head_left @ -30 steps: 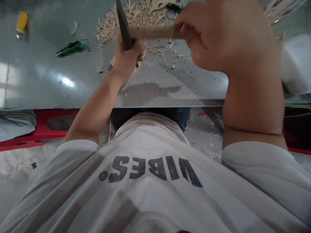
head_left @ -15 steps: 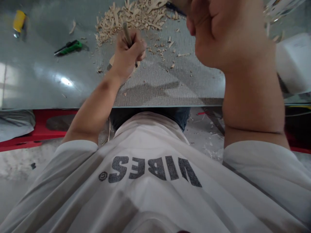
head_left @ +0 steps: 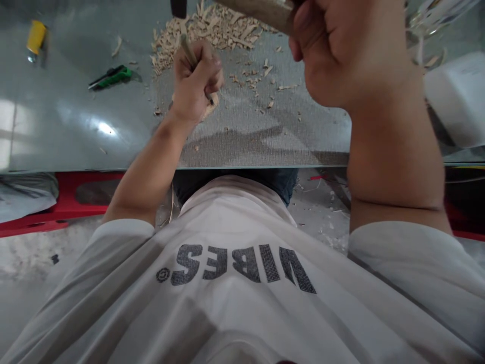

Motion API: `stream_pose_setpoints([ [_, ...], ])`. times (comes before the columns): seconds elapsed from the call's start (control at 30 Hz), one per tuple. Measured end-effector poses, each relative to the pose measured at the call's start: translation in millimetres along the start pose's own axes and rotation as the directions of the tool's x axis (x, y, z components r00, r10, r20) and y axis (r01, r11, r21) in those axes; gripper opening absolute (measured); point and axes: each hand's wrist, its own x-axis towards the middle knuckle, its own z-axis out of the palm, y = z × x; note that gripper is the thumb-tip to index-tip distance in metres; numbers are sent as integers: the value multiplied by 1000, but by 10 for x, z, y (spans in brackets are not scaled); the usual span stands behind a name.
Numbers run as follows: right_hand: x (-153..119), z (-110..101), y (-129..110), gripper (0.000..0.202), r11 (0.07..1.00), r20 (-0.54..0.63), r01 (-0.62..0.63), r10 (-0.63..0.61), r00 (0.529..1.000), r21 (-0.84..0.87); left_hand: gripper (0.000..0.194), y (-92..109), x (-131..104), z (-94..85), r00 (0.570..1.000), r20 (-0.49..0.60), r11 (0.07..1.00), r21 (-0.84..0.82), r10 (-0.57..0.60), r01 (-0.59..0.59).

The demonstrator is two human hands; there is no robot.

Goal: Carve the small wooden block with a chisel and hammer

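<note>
Glossy grey worktable spans the upper frame above a speckled floor. Left of upper centre, a pale wood piece lies mostly hidden under the left hand, with the dark tip of a slim chisel-like tool at it; whether the tip bites is too small to tell. The left fingers curl tightly round the shaft, thumb pressed across it, the butt leaning out toward the upper left. Just above hangs the dark head of a hammer, apart from the butt; at upper right, the right hand has its fingers wrapped round the wooden handle, some tips out of sight. A clean blow probably depends on meeting the butt squarely, in line with the shaft, with the left grip firm and the knuckles well below the struck end; short, measured taps would likely curb slipping or splitting. Shavings heap at top centre; farther out, a green cutter and a yellow-handled tool lie upper left, a white object at right.
</note>
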Motion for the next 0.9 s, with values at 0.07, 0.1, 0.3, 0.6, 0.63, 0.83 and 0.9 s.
stream_pose_setpoints([
  [0.07,-7,-12,-38,44,998,-16,17,-18,1000,-59,61,-16,14,-7,1000,8,999,40,12,-13],
  [0.1,-11,-16,-48,43,997,-11,19,-20,1000,-72,61,-18,14,-13,1000,25,999,40,12,-13],
  [0.3,-31,-14,-44,36,995,7,32,-31,999,-96,60,63,-59,9,993,88,992,-90,-84,92],
  [0.6,-38,-17,-51,32,997,24,19,-17,1000,-81,55,31,-30,10,985,171,996,-91,14,2],
  [0.63,-38,-16,-44,32,996,23,20,-18,1000,-84,57,16,-33,20,986,164,996,-92,15,1],
  [0.83,-41,-28,-36,40,994,23,6,-4,1000,-105,59,-35,-46,28,997,83,991,-130,-4,15],
  [0.9,-41,-36,-42,40,994,30,-2,5,1000,-110,63,-14,-40,2,993,112,990,-125,-45,59],
])
